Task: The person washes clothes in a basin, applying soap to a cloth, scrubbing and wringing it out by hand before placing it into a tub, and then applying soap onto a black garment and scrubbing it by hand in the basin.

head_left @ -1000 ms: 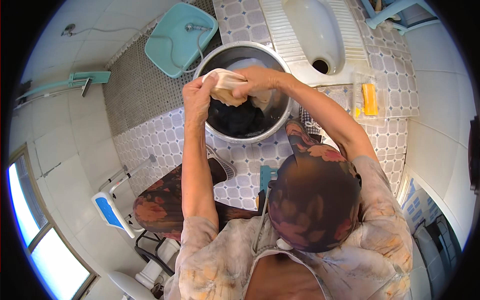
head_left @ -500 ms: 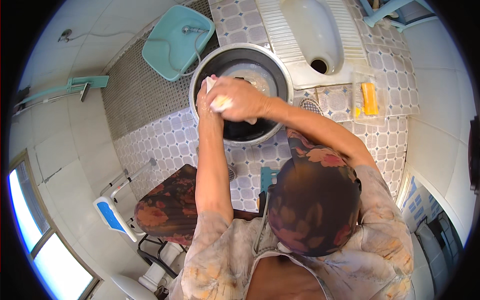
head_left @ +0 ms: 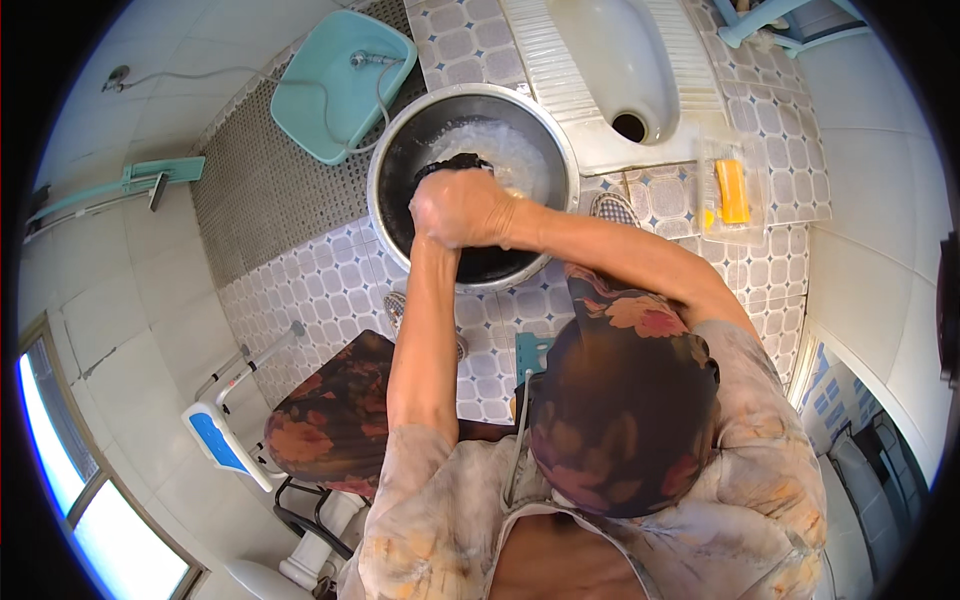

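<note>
My left hand (head_left: 430, 212) and my right hand (head_left: 474, 208) are pressed together above the near left part of a round metal basin (head_left: 572, 150). Both are closed, the right one lying over much of the left. Whatever they grip is hidden between them. Right beyond my knuckles shows bunched black cloth (head_left: 458, 163); I cannot tell whether my fingers hold it. Foamy, cloudy water (head_left: 515, 150) fills the far side of the basin. Dark wet material lies below my wrists on the near side.
A turquoise tub (head_left: 300, 105) with a shower hose stands on a grey mat (head_left: 235, 185) at the far left. Beyond the basin to the right is a squat toilet (head_left: 560, 60). A yellow bar of soap (head_left: 733, 190) rests on clear plastic on the tiled floor.
My hands have closed tightly together and sit slightly lower in view. The white cloth seen between them earlier is out of sight. Black cloth and more foam now show beyond them.
</note>
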A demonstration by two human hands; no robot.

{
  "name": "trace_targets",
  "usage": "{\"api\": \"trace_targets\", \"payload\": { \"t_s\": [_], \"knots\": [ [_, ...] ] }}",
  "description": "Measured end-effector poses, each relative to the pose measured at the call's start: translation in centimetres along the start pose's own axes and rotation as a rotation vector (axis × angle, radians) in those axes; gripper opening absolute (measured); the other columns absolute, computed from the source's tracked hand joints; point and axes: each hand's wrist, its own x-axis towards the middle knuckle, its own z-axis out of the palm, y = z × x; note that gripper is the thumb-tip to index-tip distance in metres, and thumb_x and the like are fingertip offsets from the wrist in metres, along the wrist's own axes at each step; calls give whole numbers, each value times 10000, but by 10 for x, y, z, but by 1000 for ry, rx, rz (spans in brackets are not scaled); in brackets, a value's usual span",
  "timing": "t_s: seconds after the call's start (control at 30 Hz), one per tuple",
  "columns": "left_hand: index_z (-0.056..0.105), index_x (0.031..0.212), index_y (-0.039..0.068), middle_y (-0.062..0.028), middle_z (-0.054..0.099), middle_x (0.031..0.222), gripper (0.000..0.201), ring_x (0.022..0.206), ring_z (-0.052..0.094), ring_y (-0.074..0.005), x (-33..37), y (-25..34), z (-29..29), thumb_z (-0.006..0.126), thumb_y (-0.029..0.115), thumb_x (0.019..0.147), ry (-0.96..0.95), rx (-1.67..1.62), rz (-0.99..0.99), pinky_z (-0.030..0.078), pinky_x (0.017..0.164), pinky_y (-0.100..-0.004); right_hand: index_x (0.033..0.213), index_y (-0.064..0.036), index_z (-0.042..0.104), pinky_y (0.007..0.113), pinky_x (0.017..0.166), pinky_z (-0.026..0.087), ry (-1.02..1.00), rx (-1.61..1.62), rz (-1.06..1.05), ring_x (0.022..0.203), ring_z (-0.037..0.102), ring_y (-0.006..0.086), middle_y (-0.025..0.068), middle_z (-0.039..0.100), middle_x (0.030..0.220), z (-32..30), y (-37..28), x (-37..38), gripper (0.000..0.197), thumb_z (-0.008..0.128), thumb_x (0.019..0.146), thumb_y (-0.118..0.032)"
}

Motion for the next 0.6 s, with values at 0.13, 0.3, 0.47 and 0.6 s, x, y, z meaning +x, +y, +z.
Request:
{"api": "trace_targets", "payload": {
  "t_s": [0.13,0.3,0.47,0.6],
  "knots": [
    [644,954,-20,-138,655,919,273,775,668,-273,13,32,-25,564,240,961,130,-1066,-676,552,666,-376,720,-47,682,480,592,556,8,-100,83,691,676,382,212,681,788,2,31,-4,209,620,758,-244],
    [611,967,-36,-134,646,872,289,751,658,-248,25,48,-65,545,245,991,211,-1479,-898,552,663,-377,949,-22,645,481,812,473,-9,326,417,890,625,438,221,672,910,-3,71,-19,358,484,957,-342],
    [605,894,-8,-81,631,828,345,708,613,-173,21,32,-95,583,325,983,221,-1286,-543,508,654,-301,1050,-7,646,445,813,484,-222,447,240,906,640,371,204,674,955,-48,37,-13,488,538,915,-463],
    [638,1061,-4,-59,655,868,484,770,619,-160,21,59,-92,703,441,882,151,-1063,-169,512,735,-297,1104,-21,652,329,800,500,-75,598,244,889,644,198,115,684,924,-80,45,-8,448,690,844,-384]
  ]
}}
